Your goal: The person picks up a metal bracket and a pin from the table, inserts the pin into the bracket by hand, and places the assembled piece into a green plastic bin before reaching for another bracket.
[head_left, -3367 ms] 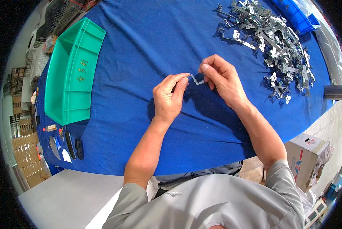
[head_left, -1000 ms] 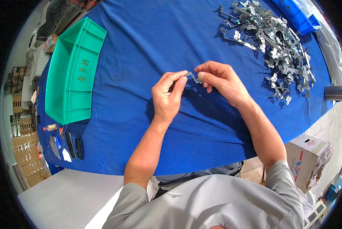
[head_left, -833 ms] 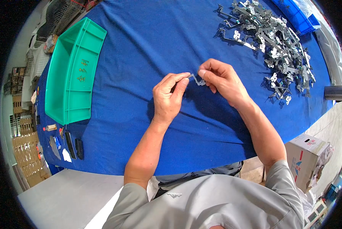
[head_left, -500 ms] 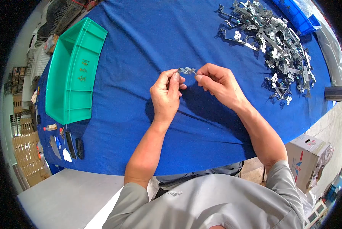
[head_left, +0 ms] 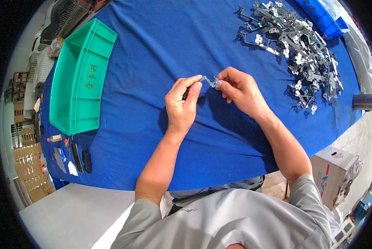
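A small bent metal bracket (head_left: 209,81) spans the gap between my two hands, above the blue cloth. My left hand (head_left: 182,99) is closed at its left end, the tip of the index finger against the metal and the thumb just below. On the other end, thumb and fingers of my right hand (head_left: 240,89) pinch the bracket, partly hiding it. A large pile of similar metal brackets (head_left: 302,45) lies on the cloth to the upper right, beyond my right hand.
A green plastic bin (head_left: 86,83) lies tipped on the left, its opening facing left. The blue cloth (head_left: 152,50) covers the table. A blue bin (head_left: 325,18) stands behind the pile, a dark cylinder (head_left: 365,101) at the right edge. A cardboard box (head_left: 333,172) stands lower right.
The bracket has been turned between my fingers and now shows a zigzag profile. My left fingertips have spread a little, and my right fingers have shifted along its right end.
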A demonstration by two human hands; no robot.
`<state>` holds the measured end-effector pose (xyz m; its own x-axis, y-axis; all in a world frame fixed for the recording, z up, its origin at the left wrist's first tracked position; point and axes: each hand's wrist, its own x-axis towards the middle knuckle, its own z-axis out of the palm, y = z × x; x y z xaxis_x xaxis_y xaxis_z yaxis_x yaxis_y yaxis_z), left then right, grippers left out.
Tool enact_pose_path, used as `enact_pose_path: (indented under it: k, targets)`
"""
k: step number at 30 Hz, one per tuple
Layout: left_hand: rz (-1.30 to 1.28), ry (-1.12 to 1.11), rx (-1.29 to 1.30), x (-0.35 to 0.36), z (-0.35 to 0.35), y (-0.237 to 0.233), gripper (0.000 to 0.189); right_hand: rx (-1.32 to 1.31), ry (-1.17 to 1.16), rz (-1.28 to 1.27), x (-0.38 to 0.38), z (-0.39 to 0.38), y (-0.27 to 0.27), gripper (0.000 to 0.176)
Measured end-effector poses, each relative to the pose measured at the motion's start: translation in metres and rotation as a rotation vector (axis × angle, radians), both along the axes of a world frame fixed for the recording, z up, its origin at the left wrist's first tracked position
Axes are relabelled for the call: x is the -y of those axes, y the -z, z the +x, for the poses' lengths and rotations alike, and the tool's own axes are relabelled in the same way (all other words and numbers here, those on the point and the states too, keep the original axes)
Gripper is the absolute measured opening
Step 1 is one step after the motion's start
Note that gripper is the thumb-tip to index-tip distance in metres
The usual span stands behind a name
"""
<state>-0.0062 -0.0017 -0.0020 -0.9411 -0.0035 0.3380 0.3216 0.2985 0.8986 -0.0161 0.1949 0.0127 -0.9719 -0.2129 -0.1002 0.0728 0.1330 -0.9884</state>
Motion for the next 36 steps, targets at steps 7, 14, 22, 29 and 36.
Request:
enact_pose_path:
  k: [7,14,22,29,36]
  targets:
    - [-0.006,0.066,0.000,-0.001,0.002,-0.003,0.016,0.102,-0.049,-0.209,-0.005,-0.006,0.000,0.020]
    - [-0.036,0.100,0.060,0.000,0.002,0.002,0.017,0.011,0.082,-0.223,-0.005,-0.006,0.006,0.021]
    - [0.201,-0.015,0.260,-0.003,0.002,0.005,0.021,-0.059,-0.045,-0.073,0.001,0.001,0.001,0.019]
    - [0.195,-0.016,0.260,-0.003,0.002,0.005,0.021,-0.121,-0.021,0.033,0.001,0.001,0.004,0.021]
    - [0.125,-0.024,0.192,-0.001,0.002,0.003,0.020,-0.167,0.014,0.119,0.001,0.000,0.008,0.019]
